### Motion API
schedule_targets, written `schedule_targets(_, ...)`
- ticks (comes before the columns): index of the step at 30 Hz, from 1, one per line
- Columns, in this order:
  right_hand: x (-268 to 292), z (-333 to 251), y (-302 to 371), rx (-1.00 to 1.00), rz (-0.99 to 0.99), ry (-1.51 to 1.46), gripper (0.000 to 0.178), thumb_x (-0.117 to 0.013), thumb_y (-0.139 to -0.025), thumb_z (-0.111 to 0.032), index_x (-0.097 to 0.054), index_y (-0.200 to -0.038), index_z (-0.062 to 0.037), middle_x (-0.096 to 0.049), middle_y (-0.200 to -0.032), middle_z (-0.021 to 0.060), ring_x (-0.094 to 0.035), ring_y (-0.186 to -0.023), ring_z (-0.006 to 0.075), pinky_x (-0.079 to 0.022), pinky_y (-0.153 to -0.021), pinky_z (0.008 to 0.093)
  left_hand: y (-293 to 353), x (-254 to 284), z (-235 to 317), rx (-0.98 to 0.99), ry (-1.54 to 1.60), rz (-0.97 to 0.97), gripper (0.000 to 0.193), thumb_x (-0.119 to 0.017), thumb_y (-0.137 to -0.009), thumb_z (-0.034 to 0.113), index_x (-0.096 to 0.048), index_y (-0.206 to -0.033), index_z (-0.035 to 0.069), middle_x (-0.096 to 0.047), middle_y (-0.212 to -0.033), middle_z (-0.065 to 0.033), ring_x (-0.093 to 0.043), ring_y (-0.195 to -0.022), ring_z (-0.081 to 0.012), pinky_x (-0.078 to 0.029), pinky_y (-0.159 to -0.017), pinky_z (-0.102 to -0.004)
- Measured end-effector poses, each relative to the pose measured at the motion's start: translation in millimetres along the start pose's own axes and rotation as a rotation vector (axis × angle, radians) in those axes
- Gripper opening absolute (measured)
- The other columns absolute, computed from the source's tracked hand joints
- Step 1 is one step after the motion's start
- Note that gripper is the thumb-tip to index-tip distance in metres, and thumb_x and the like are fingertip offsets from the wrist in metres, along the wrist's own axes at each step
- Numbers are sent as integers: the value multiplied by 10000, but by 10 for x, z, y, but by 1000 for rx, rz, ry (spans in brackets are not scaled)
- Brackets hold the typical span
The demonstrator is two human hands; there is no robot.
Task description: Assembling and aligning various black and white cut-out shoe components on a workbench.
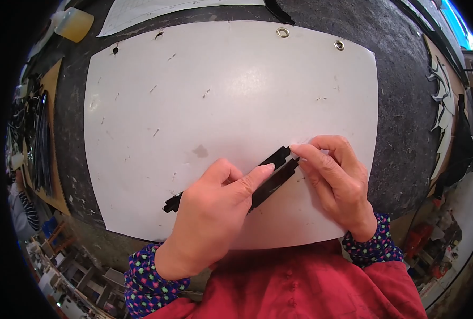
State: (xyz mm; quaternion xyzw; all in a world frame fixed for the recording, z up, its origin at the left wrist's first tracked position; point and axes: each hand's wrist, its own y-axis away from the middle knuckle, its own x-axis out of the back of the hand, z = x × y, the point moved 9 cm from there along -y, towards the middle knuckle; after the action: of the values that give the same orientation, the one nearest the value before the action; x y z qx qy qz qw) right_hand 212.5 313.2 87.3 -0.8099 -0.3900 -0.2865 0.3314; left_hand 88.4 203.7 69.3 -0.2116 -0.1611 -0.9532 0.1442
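Two narrow black pieces lie slantwise side by side over the white sheet: a far strip (277,158) and a near strip (273,186), both with stepped, notched ends. My left hand (207,210) is closed over their middle, its thumb pressed on top, and hides part of them. At their upper right ends my right hand (336,178) is closed in a pinch, thumb and forefinger at the tip of the near strip. A thin gap shows between the strips near that end. Their material cannot be made out for certain.
The white sheet (231,95), with small cuts, two metal eyelets (283,33) and torn holes, covers a dark table (403,122). A jar of yellowish liquid (75,24) stands far left. Black strips (42,141) lie on cardboard at left; white and black cut pieces (444,117) lie at right.
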Motion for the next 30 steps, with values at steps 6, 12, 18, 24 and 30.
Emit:
schedule_targets(6, 0, 0, 1, -11, -3, 0, 371, -739, -773, 62, -700, -1126, -44, -607, -956, 75, -548, -592, 134, -455, -493, 283, 8, -4, 61, -59, -92, 30, 454, -590, -862, -104, -723, -1230, 126, -514, -795, -15, -515, -587, -82, -431, -526, -243)
schedule_targets(12, -10, -14, -19, -22, -52, 14, 360, -734, -762, 68, -707, -1102, -46, -601, -959, 72, -546, -587, 130, -455, -491, 279, 18, -10, 73, -77, -141, 40, 468, -588, -848, -113, -720, -1232, 118, -505, -797, -32, -516, -612, -113, -437, -531, -263)
schedule_targets(18, -8, -4, -12, -12, -13, 1, 355, -733, -765, 84, -706, -1096, -41, -601, -950, 76, -540, -582, 133, -443, -488, 280, 64, -50, 117, -94, -247, 29, 538, -577, -809, -142, -699, -1265, 116, -496, -828, -67, -508, -603, -171, -446, -541, -283)
schedule_targets(24, -12, -2, -18, -7, -4, 3, 344, -740, -776, 89, -703, -1098, -27, -603, -939, 86, -535, -583, 133, -418, -477, 282, 59, -46, 134, -96, -224, 11, 528, -580, -811, -140, -691, -1271, 94, -494, -831, -68, -502, -605, -172, -446, -542, -287)
schedule_targets(30, -9, 16, -23, -11, -13, 11, 362, -742, -776, 91, -706, -1116, -27, -601, -940, 86, -514, -575, 127, -401, -466, 279, -8, -4, 104, -60, -114, 17, 490, -581, -832, -134, -693, -1261, 75, -502, -796, -54, -489, -603, -142, -426, -537, -274)
